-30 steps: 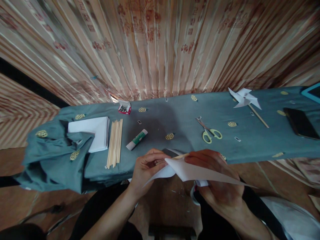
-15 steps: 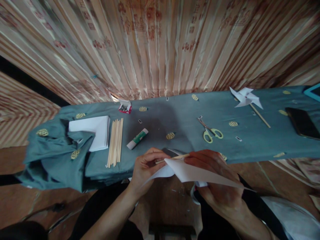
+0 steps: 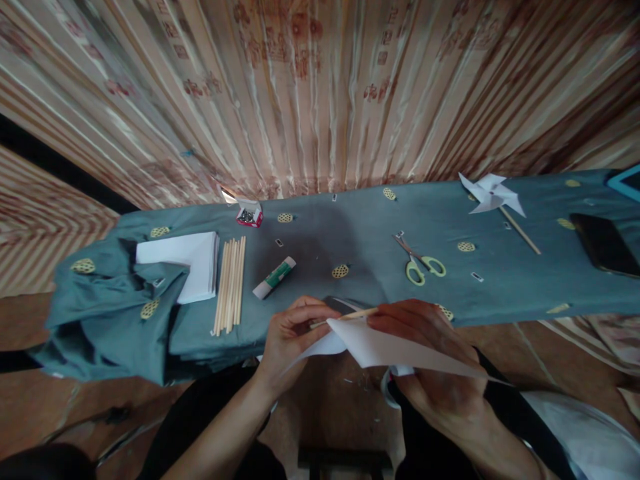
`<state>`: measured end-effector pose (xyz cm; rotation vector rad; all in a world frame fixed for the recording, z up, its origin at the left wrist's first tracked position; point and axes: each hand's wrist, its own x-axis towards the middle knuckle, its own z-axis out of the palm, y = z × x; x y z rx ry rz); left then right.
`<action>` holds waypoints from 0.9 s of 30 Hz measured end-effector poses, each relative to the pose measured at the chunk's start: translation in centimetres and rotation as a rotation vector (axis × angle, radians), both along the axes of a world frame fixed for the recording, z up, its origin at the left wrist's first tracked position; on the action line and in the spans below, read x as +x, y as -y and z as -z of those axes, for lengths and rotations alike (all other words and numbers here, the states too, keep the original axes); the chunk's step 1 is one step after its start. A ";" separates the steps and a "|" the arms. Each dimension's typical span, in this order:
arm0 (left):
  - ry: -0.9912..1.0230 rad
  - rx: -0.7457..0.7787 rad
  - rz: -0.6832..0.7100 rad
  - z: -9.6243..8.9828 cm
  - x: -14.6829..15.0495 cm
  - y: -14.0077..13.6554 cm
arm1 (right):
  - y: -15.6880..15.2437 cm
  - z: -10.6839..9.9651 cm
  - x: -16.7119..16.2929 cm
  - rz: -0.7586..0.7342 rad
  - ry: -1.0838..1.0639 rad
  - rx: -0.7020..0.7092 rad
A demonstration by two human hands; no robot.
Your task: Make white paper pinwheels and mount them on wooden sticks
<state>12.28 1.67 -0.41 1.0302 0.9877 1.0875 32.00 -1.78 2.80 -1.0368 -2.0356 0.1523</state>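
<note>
My left hand (image 3: 290, 337) pinches a thin wooden stick (image 3: 361, 313) that lies across between both hands, at the table's front edge. White folded paper (image 3: 370, 340) hangs just below the stick, its blades spreading to both sides like a pinwheel. My right hand (image 3: 430, 347) is closed around the paper's right part and the stick's right end; its fingertips are partly behind the paper. Whether a pin joins stick and paper is hidden.
On the green tablecloth (image 3: 320, 233) lie a stack of white paper (image 3: 203, 267), several wooden sticks (image 3: 230, 285), a glue stick (image 3: 275, 277), an open box of pins (image 3: 249, 215), scissors (image 3: 420, 261), a paper pinwheel (image 3: 493, 193) on a stick, and a dark phone (image 3: 605, 244).
</note>
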 end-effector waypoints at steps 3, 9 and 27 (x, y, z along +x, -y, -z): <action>-0.005 0.006 0.002 0.1 0.0 0.0 | 0.0 0.1 0.0 0.001 0.002 -0.008; -0.021 0.016 0.015 0.3 -0.1 -0.1 | 0.1 0.4 0.0 0.008 -0.008 -0.001; -0.056 0.030 0.033 0.3 -0.2 0.0 | 0.1 0.2 -0.2 0.034 -0.038 -0.022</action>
